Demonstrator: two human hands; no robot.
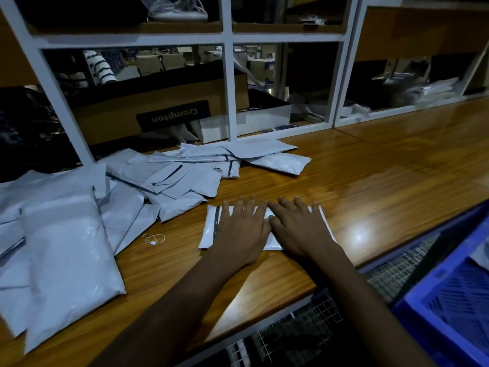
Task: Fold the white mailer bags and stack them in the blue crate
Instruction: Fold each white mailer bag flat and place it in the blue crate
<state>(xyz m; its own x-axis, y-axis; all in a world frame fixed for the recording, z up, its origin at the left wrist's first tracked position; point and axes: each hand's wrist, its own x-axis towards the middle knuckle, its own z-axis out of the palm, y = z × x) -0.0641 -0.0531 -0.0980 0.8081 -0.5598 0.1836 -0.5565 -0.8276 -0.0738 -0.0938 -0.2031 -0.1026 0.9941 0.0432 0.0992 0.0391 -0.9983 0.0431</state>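
Observation:
A folded white mailer bag (209,229) with a dark strip near its left end lies flat on the wooden table (370,181). My left hand (242,229) and my right hand (299,226) lie side by side on top of it, fingers straight, pressing it down. Only the bag's edges show around the hands. The blue crate (449,308) sits below the table edge at the lower right. Several more white mailer bags (169,181) lie heaped at the left and back of the table.
A large flat white bag (66,260) lies at the near left. A small white rubber band (154,238) lies between the pile and my hands. A white-framed shelf (229,83) with a cardboard box (158,112) stands behind. Wire mesh (304,329) shows under the table edge.

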